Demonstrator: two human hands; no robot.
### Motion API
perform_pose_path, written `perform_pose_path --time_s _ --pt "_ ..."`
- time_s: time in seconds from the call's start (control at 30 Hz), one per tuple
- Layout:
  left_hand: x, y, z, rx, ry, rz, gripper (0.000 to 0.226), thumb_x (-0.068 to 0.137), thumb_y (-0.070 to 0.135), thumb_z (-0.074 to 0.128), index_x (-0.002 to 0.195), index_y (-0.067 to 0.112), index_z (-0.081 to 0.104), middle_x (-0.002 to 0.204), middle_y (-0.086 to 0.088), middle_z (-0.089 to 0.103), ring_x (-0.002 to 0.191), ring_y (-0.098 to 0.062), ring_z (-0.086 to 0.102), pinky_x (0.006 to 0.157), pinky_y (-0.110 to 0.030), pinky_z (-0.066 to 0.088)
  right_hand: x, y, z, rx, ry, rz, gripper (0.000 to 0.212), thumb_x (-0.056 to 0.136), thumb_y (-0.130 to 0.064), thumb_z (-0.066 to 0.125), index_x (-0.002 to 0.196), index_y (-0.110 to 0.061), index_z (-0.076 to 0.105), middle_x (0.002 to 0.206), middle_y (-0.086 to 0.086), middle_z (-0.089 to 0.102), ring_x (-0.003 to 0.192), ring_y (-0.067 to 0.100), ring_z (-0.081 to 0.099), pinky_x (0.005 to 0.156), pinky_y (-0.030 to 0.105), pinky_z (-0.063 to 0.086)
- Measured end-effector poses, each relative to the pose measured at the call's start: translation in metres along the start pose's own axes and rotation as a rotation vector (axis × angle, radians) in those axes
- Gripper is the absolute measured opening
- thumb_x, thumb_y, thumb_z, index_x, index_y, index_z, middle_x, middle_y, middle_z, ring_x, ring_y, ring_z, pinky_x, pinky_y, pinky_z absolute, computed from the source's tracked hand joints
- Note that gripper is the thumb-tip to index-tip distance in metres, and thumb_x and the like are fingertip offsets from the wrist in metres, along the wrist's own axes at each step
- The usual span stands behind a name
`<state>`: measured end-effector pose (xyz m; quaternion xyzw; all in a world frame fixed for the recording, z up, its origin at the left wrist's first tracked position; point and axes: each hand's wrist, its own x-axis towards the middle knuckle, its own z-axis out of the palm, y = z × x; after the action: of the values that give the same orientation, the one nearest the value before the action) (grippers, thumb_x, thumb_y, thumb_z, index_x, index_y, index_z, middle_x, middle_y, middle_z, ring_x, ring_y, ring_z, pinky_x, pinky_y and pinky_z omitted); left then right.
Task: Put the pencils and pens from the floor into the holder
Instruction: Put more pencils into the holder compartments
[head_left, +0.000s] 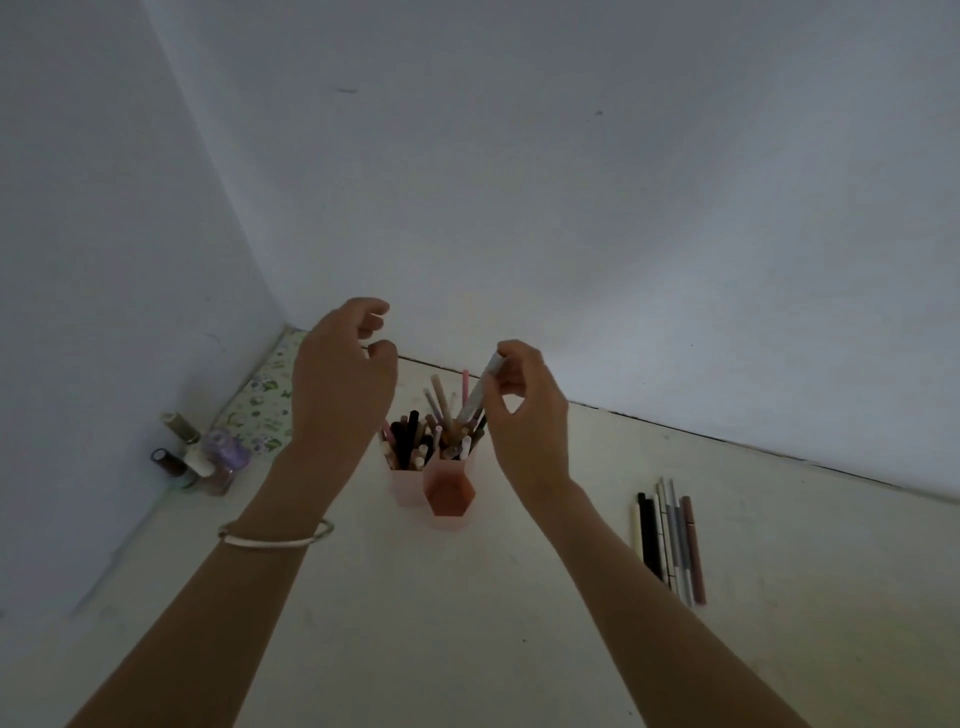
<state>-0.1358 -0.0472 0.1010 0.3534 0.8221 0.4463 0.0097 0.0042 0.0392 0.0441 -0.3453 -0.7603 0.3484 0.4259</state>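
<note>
Where light dims, pen (477, 402) tip lost inside holder (435, 480); right hand (524, 410) pinches upright pen's top; left hand (340, 379) loose, empty.

The holder (449, 488) is made of translucent pink plastic with a soft, frosted finish. The floor (519, 623) is seen as a pale, matt surface, faintly scuffed. The walls (571, 182) are painted matt white. A smooth, shiny metal bangle (275, 538) is worn on the left wrist. The small bottles (202, 457) are shown as glossy glass, and the pens (670, 540) on the floor as smooth plastic.
</note>
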Motion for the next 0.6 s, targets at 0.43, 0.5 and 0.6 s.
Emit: perform_pose_path --time_s 0.43,0.5,0.6 --pt "-0.042 0.076 0.035 -0.160 -0.029 0.197 0.027 0.085 0.002 0.057 0.108 0.013 0.064 0.096 0.006 0.065 0.080 -0.007 0.060 0.074 -0.017 0.051 -0.003 0.035 -0.043 -0.386 0.077 -0.156 0.029 0.086 -0.019 0.051 0.109 -0.014 0.068 0.116 0.004 0.060 0.103 0.016 0.054 0.093 0.025 0.036" --pt "-0.066 0.093 0.068 -0.144 -0.189 0.199 0.018 0.084 0.007 0.060 0.100 0.014 0.064 0.088 0.007 0.064 0.075 -0.005 0.059 0.069 -0.014 0.048 0.004 0.041 -0.085 -0.314 0.273 -0.102 0.028 0.084 -0.011 0.051 0.107 -0.012 0.066 0.111 0.002 0.061 0.099 0.016 0.054 0.087 0.035 0.046" --pt "-0.111 0.089 0.135 -0.026 -0.589 -0.032 0.014 0.084 0.018 0.059 0.096 0.017 0.066 0.085 0.007 0.066 0.078 -0.009 0.064 0.069 -0.017 0.049 0.008 0.049 -0.142 -0.266 0.448 0.026 0.029 0.081 -0.004 0.049 0.102 -0.013 0.066 0.107 -0.002 0.060 0.090 0.019 0.056 0.081 0.036 0.049"
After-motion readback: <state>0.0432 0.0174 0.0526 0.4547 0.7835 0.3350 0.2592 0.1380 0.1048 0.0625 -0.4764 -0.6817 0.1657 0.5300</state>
